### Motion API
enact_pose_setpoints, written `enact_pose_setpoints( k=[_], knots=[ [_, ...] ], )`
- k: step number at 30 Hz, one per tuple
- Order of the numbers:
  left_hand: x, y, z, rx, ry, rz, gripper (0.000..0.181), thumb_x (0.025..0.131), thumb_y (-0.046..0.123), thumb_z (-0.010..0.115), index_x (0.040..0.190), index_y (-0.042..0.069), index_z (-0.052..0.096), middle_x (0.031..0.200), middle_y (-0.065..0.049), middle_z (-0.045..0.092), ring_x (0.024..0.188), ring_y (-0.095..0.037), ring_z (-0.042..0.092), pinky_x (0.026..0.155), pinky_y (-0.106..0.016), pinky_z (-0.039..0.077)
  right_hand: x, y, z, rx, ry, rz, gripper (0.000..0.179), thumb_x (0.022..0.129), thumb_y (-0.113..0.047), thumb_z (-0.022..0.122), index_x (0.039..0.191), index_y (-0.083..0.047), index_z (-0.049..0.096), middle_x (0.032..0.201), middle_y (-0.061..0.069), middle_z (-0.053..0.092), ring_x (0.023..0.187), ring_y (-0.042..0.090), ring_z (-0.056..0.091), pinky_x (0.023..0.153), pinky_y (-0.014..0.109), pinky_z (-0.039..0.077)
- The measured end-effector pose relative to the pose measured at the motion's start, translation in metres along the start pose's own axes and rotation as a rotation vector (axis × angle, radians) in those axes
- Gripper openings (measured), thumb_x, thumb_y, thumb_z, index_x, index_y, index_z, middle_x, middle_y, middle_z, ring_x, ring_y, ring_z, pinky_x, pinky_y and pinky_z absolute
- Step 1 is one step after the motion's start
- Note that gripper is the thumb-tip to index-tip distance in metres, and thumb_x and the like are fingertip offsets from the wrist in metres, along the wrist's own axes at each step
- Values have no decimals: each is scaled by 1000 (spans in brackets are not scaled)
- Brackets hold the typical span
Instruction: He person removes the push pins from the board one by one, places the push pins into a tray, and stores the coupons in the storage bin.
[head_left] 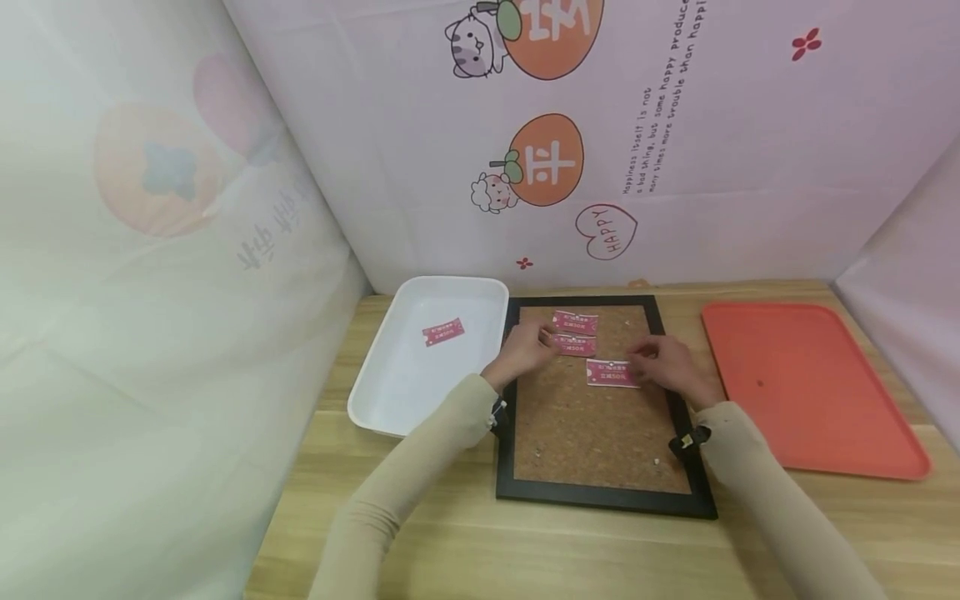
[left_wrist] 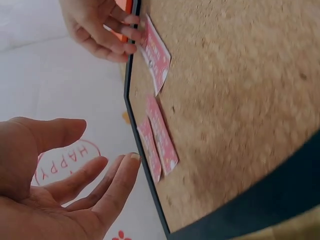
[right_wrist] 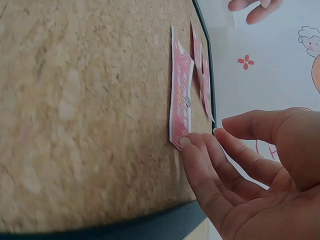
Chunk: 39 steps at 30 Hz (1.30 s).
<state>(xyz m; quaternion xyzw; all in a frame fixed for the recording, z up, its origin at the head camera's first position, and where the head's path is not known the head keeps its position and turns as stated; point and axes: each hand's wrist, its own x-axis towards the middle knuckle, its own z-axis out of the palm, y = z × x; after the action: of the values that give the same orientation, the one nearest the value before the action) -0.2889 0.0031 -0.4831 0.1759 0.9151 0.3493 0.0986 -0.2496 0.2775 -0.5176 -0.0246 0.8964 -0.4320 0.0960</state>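
"As the head view shows the cork board (head_left: 600, 433) on the desk (head_left: 600, 567), what would you watch most?"

"Keeping the lowest ticket (head_left: 611, 375) flat. I'd use light fingertip pressure near its end, so it neither creases nor slides. It lies on the cork between the hands: the right hand (head_left: 670, 364) is at its right end, while the left hand (head_left: 525, 350) is up and to its left, by the left end of the middle ticket (head_left: 575, 346). The top ticket (head_left: 576, 322) is just above that one."

"And in the left wrist view?"

"The left hand's thumb and fingers stand apart with nothing visible between them. The middle and top tickets lie side by side beyond its fingertips; I can't tell for certain whether any finger touches them. I'd move gently there, as a careless brush could knock either one askew."

"What does the right wrist view add?"

"The right hand's fingers are loosely bent, one fingertip at the near corner of the lowest ticket, and I see nothing gripped. A small pale dot (right_wrist: 188, 101) sits by one long edge, perhaps a pin head. I'd smooth outward from it rather than tug the corner, since paper could tear there."
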Motion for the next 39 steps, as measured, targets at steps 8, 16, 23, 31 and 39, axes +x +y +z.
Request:
enact_pose_setpoints(
  k=[8,16,23,31,39],
  knots=[
    [1,2,23,-54,-78,-68,31,97,17,71,125,3,68,116,-12,74,101,-20,71,80,-25,58,3,2,7,26,0,-15,32,103,-12,59,125,12,63,111,32,68,87,27,75,73,36,64],
    [16,-16,52,-40,-86,-111,27,97,20,70,123,15,71,110,-2,75,95,-15,70,78,-29,59,4,1,11,-43,14,-39,32,103,-15,60,123,10,66,110,30,70,87,26,70,66,26,56],
    [3,-2,47,-132,-53,-128,33,98,19,71,130,10,69,117,-5,74,106,-18,70,88,-32,60,9,3,15,-81,-2,-8,34,104,-21,61,124,6,68,113,28,71,88,23,67,66,26,54],
    [0,5,49,-215,-20,-159,34,98,16,69,131,6,67,124,-11,73,114,-23,69,97,-35,59,12,1,16,-96,-13,-21,35,103,-19,62,123,8,69,105,26,73,76,19,68,61,26,54],
    [7,1,59,-266,7,-191,31,99,17,69,130,9,69,122,-7,73,113,-22,69,94,-35,59,14,-1,19,-148,19,-40,34,102,-20,64,120,8,72,114,30,71,84,24,66,65,28,51]
  ],
)
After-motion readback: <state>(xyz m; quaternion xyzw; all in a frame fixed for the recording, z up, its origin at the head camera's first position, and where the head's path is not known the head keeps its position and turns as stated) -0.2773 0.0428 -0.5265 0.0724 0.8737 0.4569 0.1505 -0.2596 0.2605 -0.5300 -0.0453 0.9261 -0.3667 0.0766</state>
